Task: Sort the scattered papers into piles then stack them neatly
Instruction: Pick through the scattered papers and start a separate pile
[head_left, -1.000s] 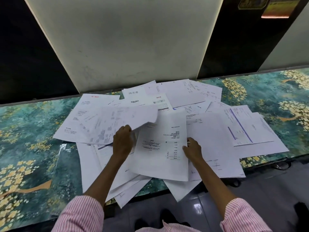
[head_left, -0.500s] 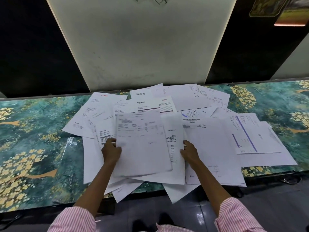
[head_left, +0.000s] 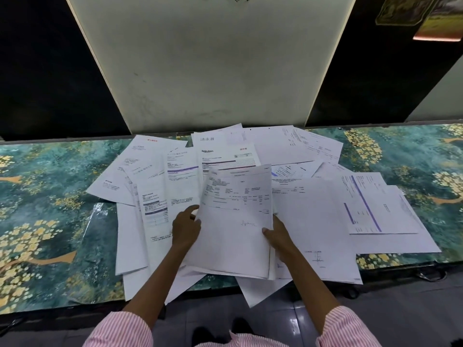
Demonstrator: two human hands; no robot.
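Many white printed papers (head_left: 310, 221) lie scattered and overlapping across the middle of the table. In the centre, a small pile of sheets (head_left: 235, 221) with a printed form on top is held between both hands, its far end tilted up. My left hand (head_left: 186, 227) grips the pile's left edge, index finger stretched out along it. My right hand (head_left: 276, 234) holds the right edge with the thumb on top. A Rakuten sheet (head_left: 225, 156) lies just behind the pile, and a purple-striped sheet (head_left: 363, 204) lies to the right.
The table (head_left: 50, 221) has a teal cover with yellow flowers, bare at the far left and far right. A white wall panel (head_left: 213, 58) rises right behind the papers. Several sheets (head_left: 258, 289) overhang the table's front edge above the grey floor.
My left hand carried a sheet from the left onto the centre sheet. Both hands now hold that small pile together, slightly further right and lifted at its far end.
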